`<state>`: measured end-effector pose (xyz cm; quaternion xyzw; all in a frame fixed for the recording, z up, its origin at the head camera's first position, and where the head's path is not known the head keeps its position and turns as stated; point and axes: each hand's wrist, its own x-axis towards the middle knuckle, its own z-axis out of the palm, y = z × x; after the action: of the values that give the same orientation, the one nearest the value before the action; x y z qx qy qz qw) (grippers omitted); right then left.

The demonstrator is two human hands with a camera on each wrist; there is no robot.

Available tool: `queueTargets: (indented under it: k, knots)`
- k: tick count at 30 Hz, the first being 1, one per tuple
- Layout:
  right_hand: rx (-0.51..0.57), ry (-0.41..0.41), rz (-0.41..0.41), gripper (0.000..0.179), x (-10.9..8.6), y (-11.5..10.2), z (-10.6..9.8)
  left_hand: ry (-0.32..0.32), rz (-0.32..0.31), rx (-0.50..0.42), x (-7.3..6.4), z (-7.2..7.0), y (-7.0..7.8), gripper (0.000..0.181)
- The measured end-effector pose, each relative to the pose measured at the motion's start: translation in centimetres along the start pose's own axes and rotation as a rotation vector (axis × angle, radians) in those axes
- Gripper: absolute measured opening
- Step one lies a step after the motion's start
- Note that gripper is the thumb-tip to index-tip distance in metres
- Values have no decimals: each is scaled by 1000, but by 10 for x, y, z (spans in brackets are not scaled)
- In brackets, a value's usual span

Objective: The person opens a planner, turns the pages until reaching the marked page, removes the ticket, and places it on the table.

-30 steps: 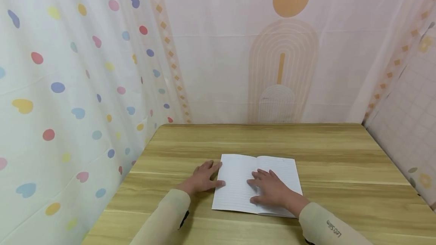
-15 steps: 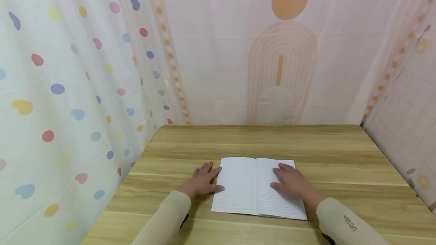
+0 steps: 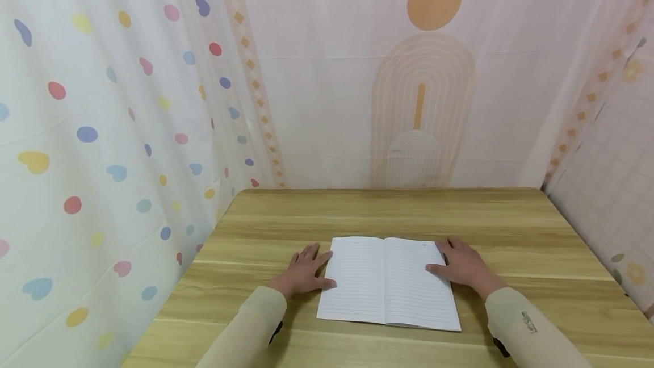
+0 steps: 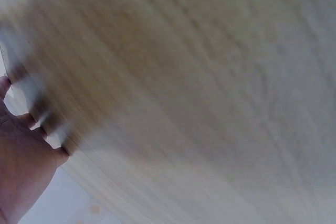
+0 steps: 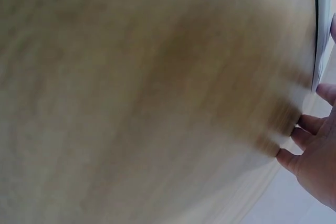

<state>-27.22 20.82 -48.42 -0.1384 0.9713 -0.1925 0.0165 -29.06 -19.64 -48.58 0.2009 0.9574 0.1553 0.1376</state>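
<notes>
An open notebook (image 3: 357, 283) with lined white pages lies flat on the wooden table. At its left edge rests my left hand (image 3: 304, 272), thumb and index finger touching the page margin and the other fingers spread on the tabletop. My right hand (image 3: 464, 263) lies at the notebook's right edge, its thumb over the right page and its fingers near the upper right corner. In the left wrist view the left hand (image 4: 23, 150) shows its fingertips on the wood. The right wrist view has the right hand (image 5: 315, 150) with fingertips on the table beside the notebook's edge (image 5: 321, 30).
The wooden table (image 3: 388, 214) stretches beyond the notebook on all sides. Behind it hangs a pale curtain (image 3: 327, 101) with an arch print, and a dotted curtain (image 3: 117, 146) runs along the left. A light patterned cloth (image 3: 613, 186) hangs at the right.
My right hand has slid right across the page, from the notebook's middle fold to its right edge. The right page now lies flatter. My left hand has stayed at the left edge.
</notes>
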Motion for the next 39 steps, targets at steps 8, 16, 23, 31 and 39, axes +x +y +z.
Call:
queueTargets:
  k: [8, 16, 23, 31, 39]
  knots:
    - [-11, -15, 2, 76, 2, 0, 3, -2, -7, 1, -1, 0, -1, 85]
    - [38, 103, -57, 51, 4, -2, 10, -11, -7, -2, -1, 2, 0, 85]
    - [397, 99, 49, 42, 5, -16, 5, -5, 1, -2, 0, 4, 0, 85]
    - [653, 17, 47, 52, -3, -45, -8, -11, -2, 11, -1, 0, 6, 83]
    - [876, -54, 56, 68, -3, -61, -15, -40, 0, 12, 0, -5, 5, 86]
